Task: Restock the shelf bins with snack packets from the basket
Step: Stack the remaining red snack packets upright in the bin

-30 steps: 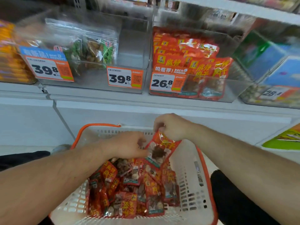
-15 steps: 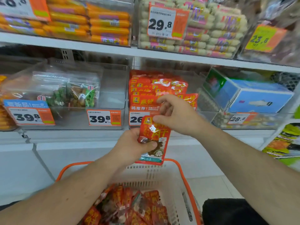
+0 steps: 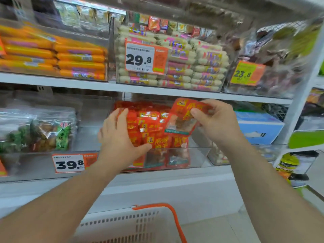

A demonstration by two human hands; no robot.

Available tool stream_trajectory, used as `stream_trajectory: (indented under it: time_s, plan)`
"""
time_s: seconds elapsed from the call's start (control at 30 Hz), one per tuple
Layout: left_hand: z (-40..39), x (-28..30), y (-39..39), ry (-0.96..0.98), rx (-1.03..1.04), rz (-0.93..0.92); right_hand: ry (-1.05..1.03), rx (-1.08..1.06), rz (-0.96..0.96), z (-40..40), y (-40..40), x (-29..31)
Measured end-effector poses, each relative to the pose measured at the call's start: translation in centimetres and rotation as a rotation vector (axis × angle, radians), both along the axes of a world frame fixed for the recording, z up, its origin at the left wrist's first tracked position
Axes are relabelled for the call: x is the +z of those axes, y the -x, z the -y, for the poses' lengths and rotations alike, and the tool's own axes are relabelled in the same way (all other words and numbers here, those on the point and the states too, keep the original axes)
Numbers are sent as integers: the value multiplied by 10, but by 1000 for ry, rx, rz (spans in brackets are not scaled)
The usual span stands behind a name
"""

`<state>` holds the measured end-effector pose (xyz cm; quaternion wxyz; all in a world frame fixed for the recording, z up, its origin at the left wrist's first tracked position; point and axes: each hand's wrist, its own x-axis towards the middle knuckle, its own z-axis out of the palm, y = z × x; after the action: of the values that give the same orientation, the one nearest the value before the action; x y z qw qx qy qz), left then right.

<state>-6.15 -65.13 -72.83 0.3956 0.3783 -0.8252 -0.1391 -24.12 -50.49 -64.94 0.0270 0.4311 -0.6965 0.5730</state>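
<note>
Right hand [image 3: 215, 123] is pinching a red packet [image 3: 184, 118] w/ fingers clamped, long axis upright, just above the bin [image 3: 198, 155]; left hand [image 3: 119, 137], fingers spread, is pressing the stacked packets [image 3: 149, 125] back.

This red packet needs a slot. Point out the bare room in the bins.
Bare floor in the clear bin between green packets and left hand. The red stack is crowded; the held packet hangs at its right edge.

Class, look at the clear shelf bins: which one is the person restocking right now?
The lower-shelf bin of red packets: the left hand presses its stack while the right hand holds a matching red packet over it.
</note>
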Motion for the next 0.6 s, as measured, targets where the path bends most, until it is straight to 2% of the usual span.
stream_trajectory:
  time_s: [0.13, 0.33, 0.47, 0.6]
  plan:
    - [13, -12, 4, -146, 116, 64, -59, -105, -14, 7, 23, -17]
    - [16, -16, -3, -131, 32, 67, -399, -128, -101, 18, 33, -43]
    - [18, -20, -8, -111, -10, 85, -619, -56, -38, 24, 27, -60]
    - [21, -16, -10, -171, -50, 90, -645, -84, 47, 33, 32, -66]
